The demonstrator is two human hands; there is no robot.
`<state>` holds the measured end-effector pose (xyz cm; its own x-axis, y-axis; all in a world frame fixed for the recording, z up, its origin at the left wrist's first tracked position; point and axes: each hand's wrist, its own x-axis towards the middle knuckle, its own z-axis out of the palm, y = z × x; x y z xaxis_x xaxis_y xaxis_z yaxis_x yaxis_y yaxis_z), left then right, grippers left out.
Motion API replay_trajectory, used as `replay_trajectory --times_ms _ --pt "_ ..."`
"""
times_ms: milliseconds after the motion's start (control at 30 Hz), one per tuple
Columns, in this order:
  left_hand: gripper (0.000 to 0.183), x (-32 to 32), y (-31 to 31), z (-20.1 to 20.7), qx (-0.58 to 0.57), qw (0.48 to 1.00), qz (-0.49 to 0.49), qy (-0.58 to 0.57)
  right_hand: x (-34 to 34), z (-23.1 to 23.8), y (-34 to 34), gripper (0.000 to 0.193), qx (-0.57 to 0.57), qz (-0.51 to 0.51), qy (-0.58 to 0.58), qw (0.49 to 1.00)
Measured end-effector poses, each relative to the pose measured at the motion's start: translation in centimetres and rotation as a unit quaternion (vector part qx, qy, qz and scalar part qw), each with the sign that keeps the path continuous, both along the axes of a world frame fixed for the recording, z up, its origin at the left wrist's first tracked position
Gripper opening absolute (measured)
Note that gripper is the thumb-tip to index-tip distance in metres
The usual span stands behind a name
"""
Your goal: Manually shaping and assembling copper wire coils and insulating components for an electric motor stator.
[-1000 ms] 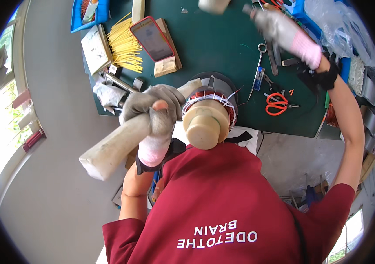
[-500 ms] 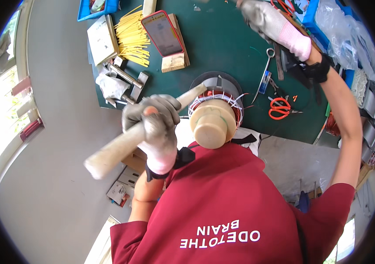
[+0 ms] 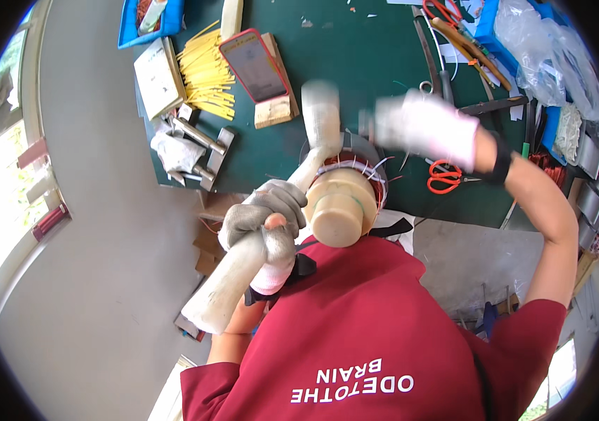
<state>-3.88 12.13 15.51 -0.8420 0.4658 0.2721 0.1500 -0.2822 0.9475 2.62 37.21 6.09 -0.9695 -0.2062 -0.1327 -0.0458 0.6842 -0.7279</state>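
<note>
1. Our gloved left hand [image 3: 264, 221] clenches a pale bar [image 3: 219, 295], slanting up to a white-laced coil [image 3: 361, 167].
2. Our right hand [image 3: 426, 130], blurred, grips a mallet [image 3: 321, 112]; its pale head is at the bar's far end, contact unclear.
3. The coil sits against a stepped beige cylinder [image 3: 340, 216] before our chest.
4. On the green table [image 3: 377, 63] we see a phone [image 3: 256, 67], yellow strips [image 3: 205, 70] and orange-handled scissors [image 3: 444, 184].

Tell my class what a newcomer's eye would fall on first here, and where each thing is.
The red shirt fills the lower middle; above it, the gloved left hand grips a long pale bar slanting up beside a rounded cream piece. Beyond that piece, toward the right, the gloved right hand shows as a blur. On the green table, yellow strips fan out at upper left, and orange-handled scissors lie to the right.
</note>
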Motion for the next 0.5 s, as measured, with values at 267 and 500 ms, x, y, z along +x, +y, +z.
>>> replay_trajectory --times_ms 267,500 --pt "0.022 -2.9 2.7 1.2 0.045 0.988 -0.139 -0.04 2.5 0.7 3.2 0.041 -0.163 -0.332 -0.054 0.927" --pt "0.022 -2.5 5.3 1.3 -0.091 0.947 -0.308 -0.025 6.5 3.9 2.5 0.032 -0.12 -0.325 -0.09 0.934"
